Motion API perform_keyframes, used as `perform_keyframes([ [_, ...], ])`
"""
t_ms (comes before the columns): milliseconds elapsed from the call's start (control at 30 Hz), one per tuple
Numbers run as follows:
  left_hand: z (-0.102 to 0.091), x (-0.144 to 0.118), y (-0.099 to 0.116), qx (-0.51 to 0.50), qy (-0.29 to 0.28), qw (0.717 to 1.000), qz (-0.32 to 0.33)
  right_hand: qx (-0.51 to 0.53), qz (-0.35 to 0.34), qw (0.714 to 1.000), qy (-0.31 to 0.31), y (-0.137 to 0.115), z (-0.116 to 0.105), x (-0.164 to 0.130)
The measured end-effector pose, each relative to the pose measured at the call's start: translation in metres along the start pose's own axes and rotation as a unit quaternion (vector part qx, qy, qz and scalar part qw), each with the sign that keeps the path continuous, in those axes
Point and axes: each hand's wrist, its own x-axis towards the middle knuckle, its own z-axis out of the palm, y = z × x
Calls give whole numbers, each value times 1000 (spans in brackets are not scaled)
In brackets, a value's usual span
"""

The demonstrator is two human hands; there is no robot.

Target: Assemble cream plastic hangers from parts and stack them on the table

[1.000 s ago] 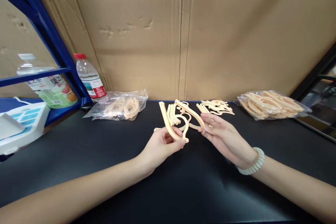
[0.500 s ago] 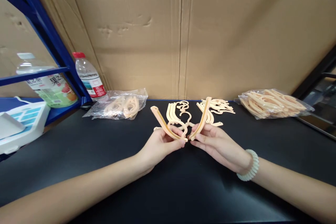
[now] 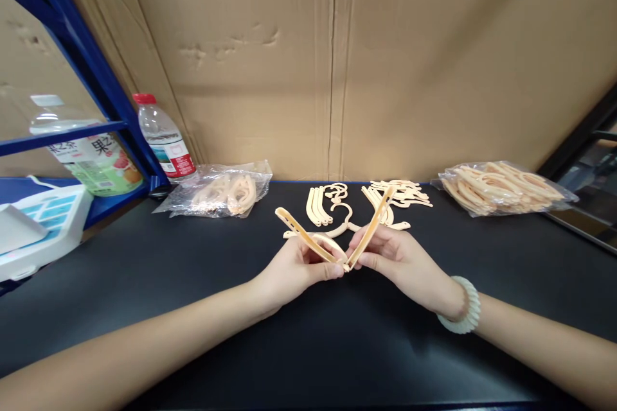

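My left hand [image 3: 301, 266] is closed on a cream plastic hanger arm [image 3: 301, 231], with a curved hook piece [image 3: 330, 245] also at its fingers. Another hanger arm [image 3: 375, 223] is pinched in my right hand [image 3: 398, 257]. The inner ends of the two arms meet in a V between my fingertips; whether they are locked together I cannot tell. Just behind lies a hanger [image 3: 337, 230] with its hook [image 3: 343, 210] upward, partly covered by my hands. Loose hanger arms [image 3: 318, 207] and hooks [image 3: 336, 192] lie beyond it, with more arms [image 3: 378, 202] to the right.
Clear bags of hanger parts lie at the back left [image 3: 226, 192] and back right [image 3: 504, 189]. A red-capped bottle [image 3: 166, 141] stands beside a blue shelf frame [image 3: 91, 58] at left. Cardboard [image 3: 270, 77] walls the back of the black table [image 3: 231, 359].
The two hanger arms have come together at their inner ends, where a gap showed before. Both arms have tilted further outward, and the hook piece has turned.
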Motion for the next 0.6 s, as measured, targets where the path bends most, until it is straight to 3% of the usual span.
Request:
perform_keyframes([
  [600,5,-4,-3,-33,80,996,1,-61,-28,997,35,0,9,-7],
])
